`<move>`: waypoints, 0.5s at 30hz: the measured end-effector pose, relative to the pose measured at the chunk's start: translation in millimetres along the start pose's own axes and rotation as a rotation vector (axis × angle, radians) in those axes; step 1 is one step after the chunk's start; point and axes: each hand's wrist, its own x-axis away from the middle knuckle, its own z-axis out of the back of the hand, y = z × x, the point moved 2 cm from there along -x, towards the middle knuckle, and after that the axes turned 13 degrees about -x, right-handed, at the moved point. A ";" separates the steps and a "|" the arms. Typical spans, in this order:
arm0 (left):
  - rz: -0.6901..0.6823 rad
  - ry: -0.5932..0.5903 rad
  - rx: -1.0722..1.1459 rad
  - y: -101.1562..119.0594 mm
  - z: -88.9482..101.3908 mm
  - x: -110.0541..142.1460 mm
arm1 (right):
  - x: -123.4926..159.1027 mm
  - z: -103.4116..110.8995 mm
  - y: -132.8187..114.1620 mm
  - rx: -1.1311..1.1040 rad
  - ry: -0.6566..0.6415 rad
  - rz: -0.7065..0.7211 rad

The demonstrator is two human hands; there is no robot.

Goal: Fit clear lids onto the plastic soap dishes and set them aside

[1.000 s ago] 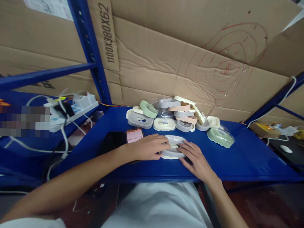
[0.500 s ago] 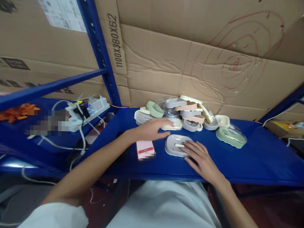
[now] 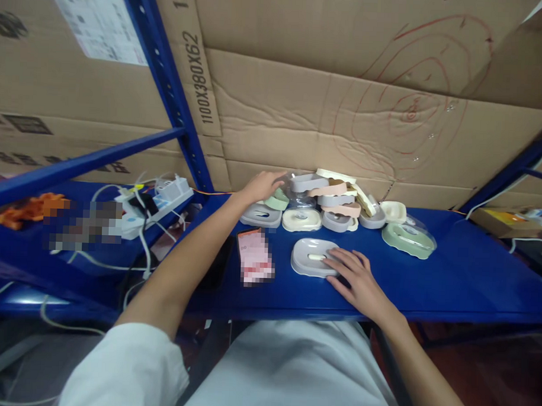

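Note:
A grey oval soap dish (image 3: 310,256) lies on the blue shelf (image 3: 450,280) in front of me. My right hand (image 3: 355,280) rests flat on its right edge, fingers spread. My left hand (image 3: 263,185) reaches to the back, over the left end of a pile of soap dishes (image 3: 328,204) in grey, green, cream and pink. Its fingers curl over a green dish (image 3: 276,199) there; a firm hold is not visible.
A phone (image 3: 254,256) with a pink screen lies left of the grey dish. A white power strip with cables (image 3: 158,199) sits on the lower shelf to the left. A blue upright post (image 3: 168,87) and cardboard sheets (image 3: 345,111) stand behind.
My left hand left the grey dish and moved back and left to the pile's left end. My right hand stayed on the grey dish.

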 end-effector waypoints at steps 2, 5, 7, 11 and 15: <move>0.051 0.084 0.001 0.5 0.3 2.6 | 0.1 0.1 -0.6 0.023 -0.013 -0.013; 0.106 0.218 0.011 7.3 9.7 13.3 | 0.1 0.4 -1.0 0.029 -0.023 -0.027; 0.076 0.325 0.017 19.1 20.8 27.5 | -0.2 0.9 -1.2 0.020 0.006 -0.049; -0.218 0.548 -0.117 61.7 42.5 73.0 | 0.9 4.0 -1.1 -0.053 0.171 -0.136; -0.489 0.595 -0.273 103.8 44.9 118.0 | 2.8 12.3 1.3 -0.192 0.358 -0.091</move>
